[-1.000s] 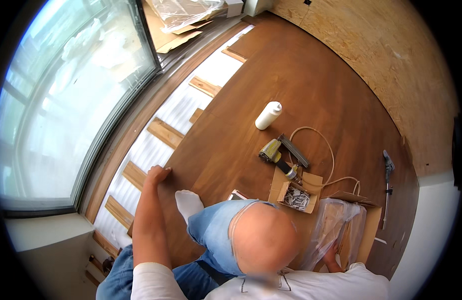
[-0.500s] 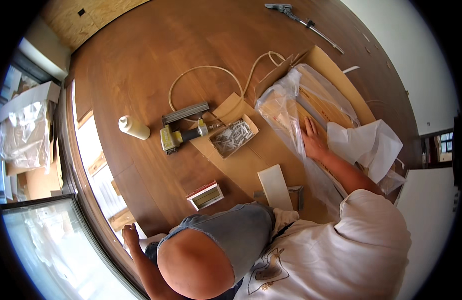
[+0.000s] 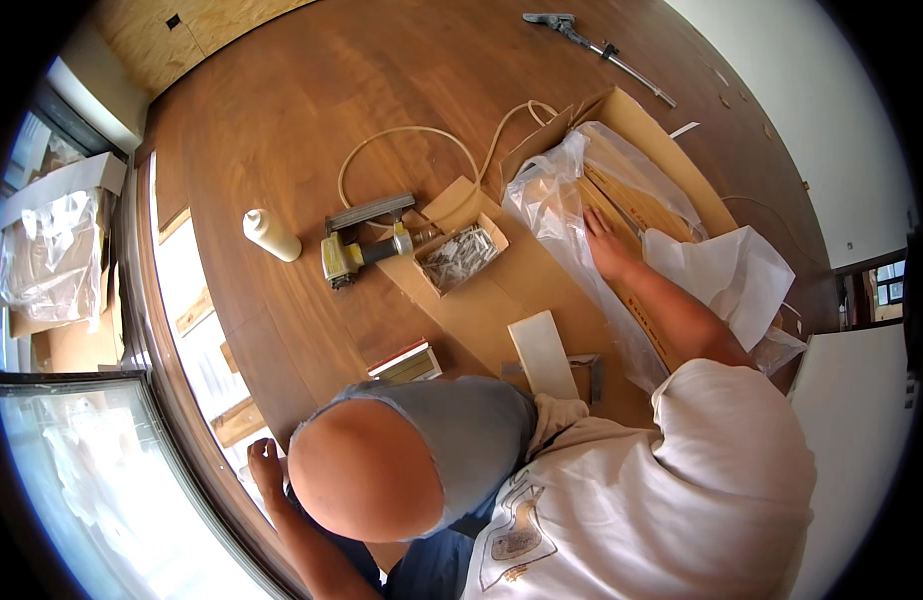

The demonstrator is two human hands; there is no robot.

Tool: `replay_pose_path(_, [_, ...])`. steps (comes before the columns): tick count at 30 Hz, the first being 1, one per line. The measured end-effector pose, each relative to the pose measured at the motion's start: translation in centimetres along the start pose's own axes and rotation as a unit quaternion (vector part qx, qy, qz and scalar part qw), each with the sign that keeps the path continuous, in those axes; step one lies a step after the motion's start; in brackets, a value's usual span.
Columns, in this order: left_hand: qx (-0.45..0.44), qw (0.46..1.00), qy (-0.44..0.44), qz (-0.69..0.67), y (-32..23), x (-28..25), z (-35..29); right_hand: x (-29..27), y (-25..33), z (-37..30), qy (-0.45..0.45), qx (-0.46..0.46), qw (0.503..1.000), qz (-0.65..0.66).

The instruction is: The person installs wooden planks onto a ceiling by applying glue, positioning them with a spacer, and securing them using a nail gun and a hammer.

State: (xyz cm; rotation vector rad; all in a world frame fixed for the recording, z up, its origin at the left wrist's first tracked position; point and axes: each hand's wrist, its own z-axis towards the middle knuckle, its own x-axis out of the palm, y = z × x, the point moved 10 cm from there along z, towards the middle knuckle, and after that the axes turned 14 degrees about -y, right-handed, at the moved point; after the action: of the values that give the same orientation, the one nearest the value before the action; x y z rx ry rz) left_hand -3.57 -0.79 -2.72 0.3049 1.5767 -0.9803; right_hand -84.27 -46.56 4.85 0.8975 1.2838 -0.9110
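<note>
My right hand [image 3: 610,248] lies with its fingers stretched out on wooden boards [image 3: 632,312] in an opened cardboard box [image 3: 672,148]. Crumpled transparent plastic wrap [image 3: 554,200] covers part of the boards, and white sheeting [image 3: 727,268] sits right of my forearm. My left hand [image 3: 267,465] is low at the left, beyond my bare knee, beside the door sill. Its fingers are curled; what they hold, if anything, I cannot make out.
A nail gun [image 3: 344,258] with a tan hose [image 3: 412,130] lies on the wooden floor, next to a small carton [image 3: 452,285] of grey-white pieces. Around are a white bottle [image 3: 272,236], a small box [image 3: 410,362], a pale block [image 3: 544,352] and a vacuum floor head [image 3: 552,20].
My right hand has shifted slightly left in the picture, still on the boards. My knee has moved left and down, now partly covering the small box. The whole view has shifted a little.
</note>
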Motion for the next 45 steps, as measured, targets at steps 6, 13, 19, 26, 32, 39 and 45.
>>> replay_pose_path(6, [-0.076, 0.997, -0.025, -0.011, 4.8, -1.6, -6.3, -2.6, -0.5, -6.7, 0.029, 0.029, 0.998, -0.055])
replay_pose_path(13, [-0.083, 0.995, -0.034, -0.046, 8.8, -3.5, -10.6, -4.4, -2.1, -13.6, 0.017, 0.045, 0.999, -0.018])
replay_pose_path(19, [-0.068, 0.997, 0.007, -0.042, 4.6, -3.8, -8.8, -7.1, -1.9, -14.3, -0.004, 0.071, 0.997, 0.04])
replay_pose_path(26, [0.0, 0.999, 0.049, -0.009, 5.3, -1.5, -6.4, -14.2, -9.2, -13.3, -0.078, 0.205, 0.966, 0.133])
replay_pose_path(32, [-0.1, 0.992, 0.063, -0.043, 5.2, -1.6, -7.2, -17.4, -18.1, -16.2, -0.074, 0.256, 0.964, 0.012])
replay_pose_path(39, [-0.043, 0.998, 0.04, -0.008, 1.8, -2.9, -7.2, -17.6, -20.1, -19.9, -0.178, 0.187, 0.958, 0.124])
replay_pose_path(45, [-0.073, 0.996, 0.029, -0.051, 1.3, -3.7, -6.4, -31.0, -13.7, -10.8, -0.248, 0.172, 0.948, 0.104])
